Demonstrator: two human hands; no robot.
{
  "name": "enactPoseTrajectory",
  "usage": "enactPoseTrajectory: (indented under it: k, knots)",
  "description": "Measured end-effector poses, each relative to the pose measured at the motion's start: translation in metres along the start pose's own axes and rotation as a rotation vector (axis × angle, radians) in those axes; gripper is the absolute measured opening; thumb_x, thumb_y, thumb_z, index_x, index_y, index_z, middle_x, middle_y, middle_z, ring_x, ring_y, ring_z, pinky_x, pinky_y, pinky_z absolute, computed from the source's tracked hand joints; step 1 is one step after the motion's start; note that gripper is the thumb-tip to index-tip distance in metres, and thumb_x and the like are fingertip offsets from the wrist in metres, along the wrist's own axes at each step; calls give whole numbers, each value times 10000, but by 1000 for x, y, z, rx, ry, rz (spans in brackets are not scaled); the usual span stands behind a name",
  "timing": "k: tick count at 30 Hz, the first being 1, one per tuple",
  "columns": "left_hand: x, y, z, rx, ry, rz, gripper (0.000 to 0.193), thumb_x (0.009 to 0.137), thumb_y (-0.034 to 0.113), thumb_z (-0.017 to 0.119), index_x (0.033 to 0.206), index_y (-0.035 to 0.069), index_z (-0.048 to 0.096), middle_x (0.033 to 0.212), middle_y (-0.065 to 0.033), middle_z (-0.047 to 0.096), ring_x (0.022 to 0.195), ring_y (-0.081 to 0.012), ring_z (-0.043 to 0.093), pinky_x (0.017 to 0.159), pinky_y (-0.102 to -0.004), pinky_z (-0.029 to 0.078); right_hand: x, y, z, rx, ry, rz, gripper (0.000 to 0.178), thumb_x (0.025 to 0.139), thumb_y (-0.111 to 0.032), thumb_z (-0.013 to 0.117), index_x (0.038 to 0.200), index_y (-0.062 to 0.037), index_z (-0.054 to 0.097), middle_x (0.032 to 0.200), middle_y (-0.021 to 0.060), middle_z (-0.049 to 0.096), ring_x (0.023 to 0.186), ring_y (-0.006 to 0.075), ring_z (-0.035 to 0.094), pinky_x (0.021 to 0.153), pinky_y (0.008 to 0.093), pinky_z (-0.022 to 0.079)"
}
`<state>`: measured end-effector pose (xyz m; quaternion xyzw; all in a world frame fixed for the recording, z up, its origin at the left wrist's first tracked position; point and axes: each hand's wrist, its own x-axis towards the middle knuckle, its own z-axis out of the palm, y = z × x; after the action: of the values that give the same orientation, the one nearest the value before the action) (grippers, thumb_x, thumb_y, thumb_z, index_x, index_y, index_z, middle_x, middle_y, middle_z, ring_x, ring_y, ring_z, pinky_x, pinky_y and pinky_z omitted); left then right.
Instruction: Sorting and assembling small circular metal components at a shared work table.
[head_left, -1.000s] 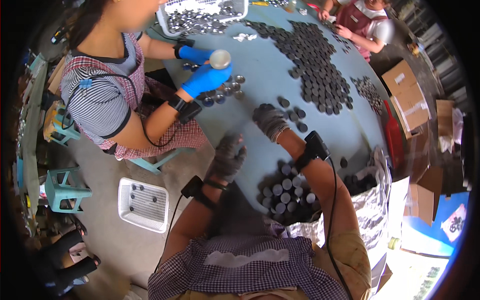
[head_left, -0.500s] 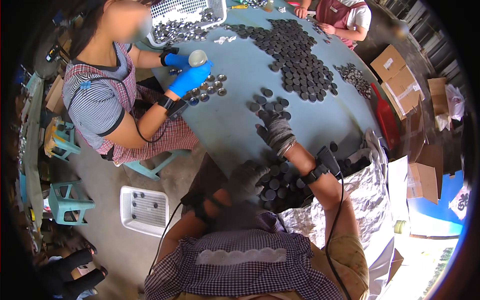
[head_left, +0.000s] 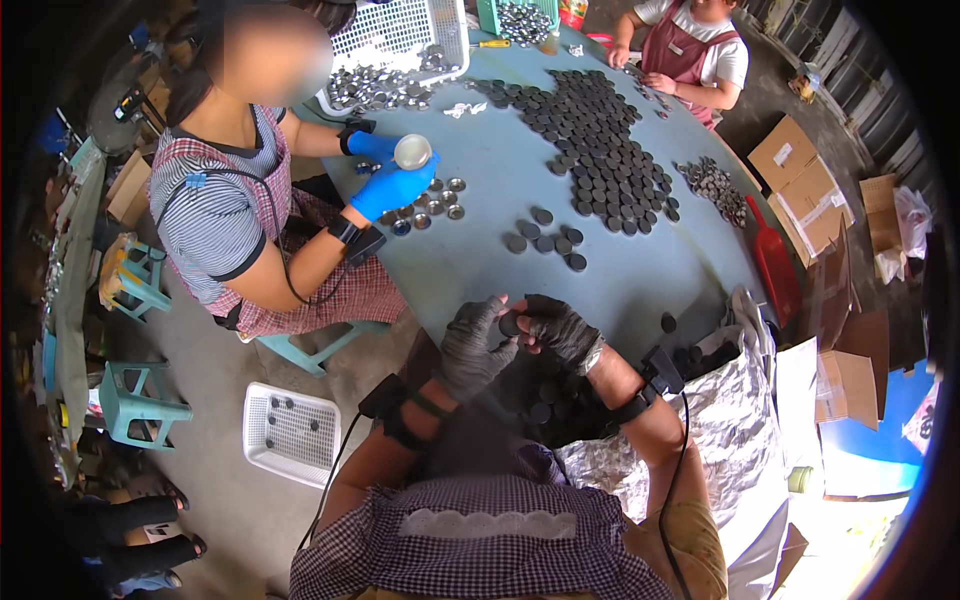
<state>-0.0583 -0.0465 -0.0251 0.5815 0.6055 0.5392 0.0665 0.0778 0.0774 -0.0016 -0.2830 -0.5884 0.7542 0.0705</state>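
Note:
In front of my chest, at the table's near edge, my two hands meet at one round black cap [head_left: 512, 323]. My left hand [head_left: 474, 352], in a grey fingerless glove, has its thumb and fingertips curled against the cap's left side. From the right, my right hand [head_left: 563, 334], gloved alike, pinches the same cap with bare fingertips. Beneath the hands, partly hidden by them, a heap of black caps [head_left: 541, 411] lies in a silvery sack [head_left: 690, 440]. Beyond my hands, a small loose group of black caps [head_left: 545, 243] rests on the blue-grey table [head_left: 440, 275].
A large cluster of black caps [head_left: 610, 150] covers the table's far middle. A co-worker in blue gloves [head_left: 400, 185] holds a pale round cup [head_left: 412, 152] at left; another person [head_left: 690, 60] sits across. A red dustpan [head_left: 768, 250] lies right. A white basket [head_left: 290, 425] stands on the floor.
My right hand has drawn back from the small cap group toward my chest. My left hand has risen from beside the heap, and both now meet at one cap.

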Motion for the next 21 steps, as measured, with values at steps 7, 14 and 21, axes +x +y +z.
enactPoseTrajectory:
  k: [7, 14, 21]
  knots:
    - [-2, -6, -6, -183, 22, -71, 567, 703, 5, 743, 1209, -30, 489, 1047, -103, 610, 924, -167, 580, 832, -312, 485, 11, 12, -4, 439, -182, -9, 352, 884, -177, 585, 1173, 15, 523, 966, 51, 569, 657, 111, 509, 534, 250, 440]
    - [4, -16, -12, -56, 44, -92, 593, 693, 21, 750, 1218, -31, 480, 1007, -123, 617, 916, -215, 610, 826, -335, 497, 20, 7, -2, -87, 130, -118, 401, 901, -134, 533, 1280, -38, 448, 897, 32, 577, 589, 91, 515, 498, 234, 437]
    - [7, -42, -15, 10, 74, -88, 611, 673, 27, 753, 1218, -30, 482, 995, -138, 611, 917, -239, 618, 828, -349, 502, 42, 11, -8, -237, 106, -91, 332, 889, -129, 573, 1206, -38, 535, 822, 12, 589, 618, 77, 540, 551, 231, 453]
